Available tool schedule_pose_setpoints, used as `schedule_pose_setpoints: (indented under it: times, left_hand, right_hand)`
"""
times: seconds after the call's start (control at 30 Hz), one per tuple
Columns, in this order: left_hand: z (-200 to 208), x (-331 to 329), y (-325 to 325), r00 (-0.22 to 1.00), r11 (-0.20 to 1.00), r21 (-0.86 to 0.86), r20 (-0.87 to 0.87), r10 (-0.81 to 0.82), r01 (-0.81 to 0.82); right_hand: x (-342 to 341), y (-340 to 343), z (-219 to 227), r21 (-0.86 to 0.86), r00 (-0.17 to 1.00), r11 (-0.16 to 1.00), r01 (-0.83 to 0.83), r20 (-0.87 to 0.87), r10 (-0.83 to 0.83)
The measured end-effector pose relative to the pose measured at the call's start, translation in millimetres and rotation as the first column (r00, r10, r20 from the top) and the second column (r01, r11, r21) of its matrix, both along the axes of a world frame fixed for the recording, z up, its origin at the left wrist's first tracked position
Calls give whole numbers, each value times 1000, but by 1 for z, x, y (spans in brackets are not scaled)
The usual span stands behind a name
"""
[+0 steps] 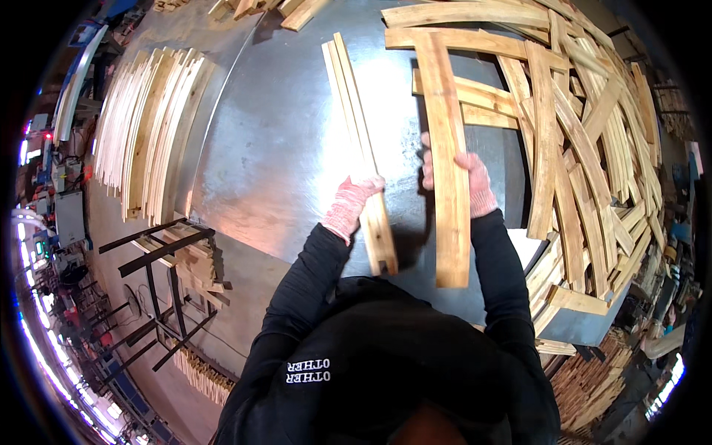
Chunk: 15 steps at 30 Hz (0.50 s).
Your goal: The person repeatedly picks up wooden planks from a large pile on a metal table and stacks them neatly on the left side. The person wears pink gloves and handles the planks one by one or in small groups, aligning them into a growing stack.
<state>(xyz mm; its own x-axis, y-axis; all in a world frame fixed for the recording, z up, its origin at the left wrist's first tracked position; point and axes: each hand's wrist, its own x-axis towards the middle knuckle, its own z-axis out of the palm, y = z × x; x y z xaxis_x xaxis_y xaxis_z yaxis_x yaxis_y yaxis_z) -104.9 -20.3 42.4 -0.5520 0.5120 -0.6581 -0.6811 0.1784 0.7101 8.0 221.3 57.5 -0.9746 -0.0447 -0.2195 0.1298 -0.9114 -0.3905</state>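
My left hand (pixel 351 205), in a pinkish work glove, is closed round narrow wooden strips (pixel 354 126) that stand on edge side by side on the metal tabletop. In my right hand (pixel 475 182), gloved the same way, is a wide flat wooden board (pixel 446 163). Its thumb lies over the board's right edge, and fingertips show past the left edge. The board is held lengthwise, close to the loose boards on the right. Between the two hands lies a strip of bare metal tabletop (pixel 297 111).
A heap of crossed loose boards (pixel 545 141) covers the table's right side. At the left stands a neat row of boards on edge (pixel 152 126). Below it is a dark metal frame (pixel 174 289) holding wood pieces. More boards (pixel 300 13) lie at the far edge.
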Motion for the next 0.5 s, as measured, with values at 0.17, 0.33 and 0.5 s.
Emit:
schedule_pose_setpoints:
  times: [0.17,0.33,0.5]
  left_hand:
    - [13,-32,-69,957,965,-243,-243,-159,98]
    - [43,-75,-109,931,674,-736,-288,-225,-65]
    - [31,-86,-122,717,234,-922,-386,-580,-307]
  right_hand:
    - [-20,-2,-4,-169,999,985,41,4,-41]
    - [-17,-2,-8,131,980,990,56,182,-79]
    - [-29,-26,-30,916,944,397,-58,180,-275]
